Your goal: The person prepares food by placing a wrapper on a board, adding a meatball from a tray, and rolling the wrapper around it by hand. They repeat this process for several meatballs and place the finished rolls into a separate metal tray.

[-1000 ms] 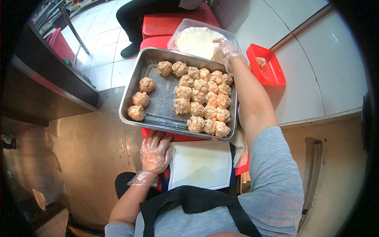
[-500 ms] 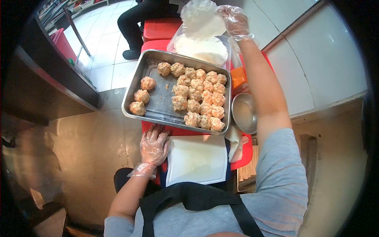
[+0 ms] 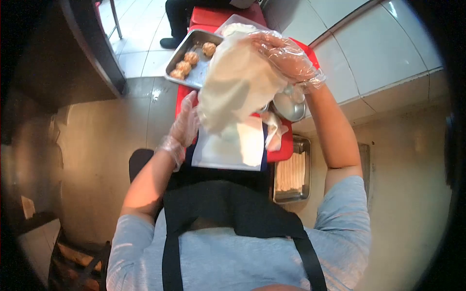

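A thin, pale round dough sheet (image 3: 238,87) hangs from my right hand (image 3: 289,60), whose gloved fingers are closed on its upper right edge. The sheet covers much of the metal tray (image 3: 170,68), so only a few meatballs (image 3: 183,67) show at the tray's left side. My left hand (image 3: 184,121), also in a clear plastic glove, is beside the sheet's lower left edge with its fingers stretched upward. Under the sheet's lower edge lies a white cutting board (image 3: 228,150). Behind it, a clear plastic box (image 3: 238,19) is partly hidden.
A metal bowl (image 3: 290,104) stands right of the board, near a crumpled cloth (image 3: 274,131). All rest on a red surface (image 3: 284,153). Lower right is a metal pan (image 3: 306,179) with pale strips. A seated person's dark trouser leg (image 3: 178,22) shows at the back.
My right hand has brought the dough sheet from the plastic box toward me, over the tray and board. My left hand has lifted from the red surface and turned upright. The view has shifted.
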A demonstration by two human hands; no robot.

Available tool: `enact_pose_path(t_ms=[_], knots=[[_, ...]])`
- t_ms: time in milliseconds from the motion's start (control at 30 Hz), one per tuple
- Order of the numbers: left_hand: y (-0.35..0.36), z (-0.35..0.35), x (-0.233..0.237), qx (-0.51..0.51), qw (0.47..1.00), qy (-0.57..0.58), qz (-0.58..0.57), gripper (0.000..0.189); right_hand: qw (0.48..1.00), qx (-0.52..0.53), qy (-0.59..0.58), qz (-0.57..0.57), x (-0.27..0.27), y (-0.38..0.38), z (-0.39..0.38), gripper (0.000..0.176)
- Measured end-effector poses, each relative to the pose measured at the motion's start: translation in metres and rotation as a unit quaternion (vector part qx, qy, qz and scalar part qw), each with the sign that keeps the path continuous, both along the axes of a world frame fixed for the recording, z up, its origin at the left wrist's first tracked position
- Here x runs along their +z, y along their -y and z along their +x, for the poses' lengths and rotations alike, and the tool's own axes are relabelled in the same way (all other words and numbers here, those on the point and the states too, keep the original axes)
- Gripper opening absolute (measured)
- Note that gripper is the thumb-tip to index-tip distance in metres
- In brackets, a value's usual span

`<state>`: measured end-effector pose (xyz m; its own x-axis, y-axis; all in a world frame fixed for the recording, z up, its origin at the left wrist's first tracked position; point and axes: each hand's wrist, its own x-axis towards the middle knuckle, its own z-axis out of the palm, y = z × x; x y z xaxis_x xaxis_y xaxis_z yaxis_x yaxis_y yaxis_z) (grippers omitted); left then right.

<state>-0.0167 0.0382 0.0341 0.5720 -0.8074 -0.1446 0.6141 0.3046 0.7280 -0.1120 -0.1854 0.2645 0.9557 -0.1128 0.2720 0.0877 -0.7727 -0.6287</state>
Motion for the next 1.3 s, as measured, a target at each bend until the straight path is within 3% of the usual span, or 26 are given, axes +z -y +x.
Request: enact_pose_path(t_ms=[33, 133, 200, 267, 300, 333, 400, 467, 500, 567, 667, 733, 833, 933, 1000, 1100, 1300], knots=[[-0.011, -0.007, 0.016, -0.009, 1.000, 0.001, -0.023, 0.077, 0.982, 0.033, -0.016, 0.184, -0.013, -0.003, -0.006, 0.026], [-0.033, -0.016, 0.058, -0.038, 0.994, 0.016, -0.101, 0.080, 0.999, 0.022, 0.028, -0.035, -0.017, -0.022, -0.034, 0.030], [-0.038, -0.011, 0.062, -0.036, 0.993, 0.054, -0.101, 0.081, 0.995, -0.041, 0.066, -0.066, -0.075, 0.014, -0.062, 0.036], [-0.044, 0.005, 0.055, -0.009, 0.992, 0.116, -0.042, 0.081, 0.973, -0.176, -0.018, 0.150, -0.097, -0.007, -0.080, 0.037], [-0.047, 0.008, 0.052, 0.016, 0.980, 0.197, 0.016, 0.076, 0.974, -0.154, 0.013, 0.168, -0.131, -0.001, -0.091, 0.037], [-0.045, 0.031, 0.025, 0.014, 0.896, 0.412, 0.164, 0.079, 0.972, -0.132, 0.044, 0.188, -0.183, 0.013, -0.104, 0.036], [-0.052, 0.016, 0.022, 0.096, 0.805, 0.511, 0.287, 0.072, 0.886, -0.187, -0.004, 0.424, -0.248, 0.007, -0.135, 0.038], [-0.063, 0.007, -0.004, 0.152, 0.718, 0.635, 0.242, 0.063, 0.739, -0.304, -0.080, 0.596, -0.284, -0.014, -0.164, 0.041], [-0.066, 0.005, -0.017, 0.178, 0.667, 0.692, 0.213, 0.059, 0.710, -0.330, -0.061, 0.619, -0.288, -0.029, -0.171, 0.038], [-0.072, -0.021, -0.018, 0.101, 0.715, 0.656, 0.219, 0.050, 0.649, -0.383, -0.024, 0.657, -0.296, -0.054, -0.182, 0.034], [-0.071, -0.051, -0.028, 0.007, 0.745, 0.639, 0.192, 0.040, 0.689, -0.358, -0.009, 0.631, -0.293, -0.070, -0.188, 0.036], [-0.061, -0.072, -0.034, -0.073, 0.771, 0.601, 0.198, 0.041, 0.682, -0.367, -0.003, 0.633, -0.290, -0.074, -0.186, 0.041], [-0.050, -0.094, -0.034, -0.114, 0.780, 0.591, 0.172, 0.041, 0.688, -0.351, -0.011, 0.635, -0.280, -0.087, -0.180, 0.045], [-0.042, -0.104, -0.037, -0.136, 0.774, 0.594, 0.173, 0.041, 0.785, -0.289, 0.007, 0.548, -0.263, -0.111, -0.175, 0.047], [-0.039, -0.105, -0.041, -0.141, 0.742, 0.632, 0.173, 0.041, 0.788, -0.332, -0.001, 0.518, -0.273, -0.114, -0.175, 0.048], [-0.035, -0.106, -0.039, -0.149, 0.769, 0.595, 0.180, 0.040, 0.766, -0.318, -0.008, 0.558, -0.283, -0.112, -0.178, 0.050], [-0.020, -0.107, -0.051, -0.176, 0.873, 0.421, 0.170, 0.040, 0.737, -0.269, 0.026, 0.619, -0.287, -0.125, -0.166, 0.049]])
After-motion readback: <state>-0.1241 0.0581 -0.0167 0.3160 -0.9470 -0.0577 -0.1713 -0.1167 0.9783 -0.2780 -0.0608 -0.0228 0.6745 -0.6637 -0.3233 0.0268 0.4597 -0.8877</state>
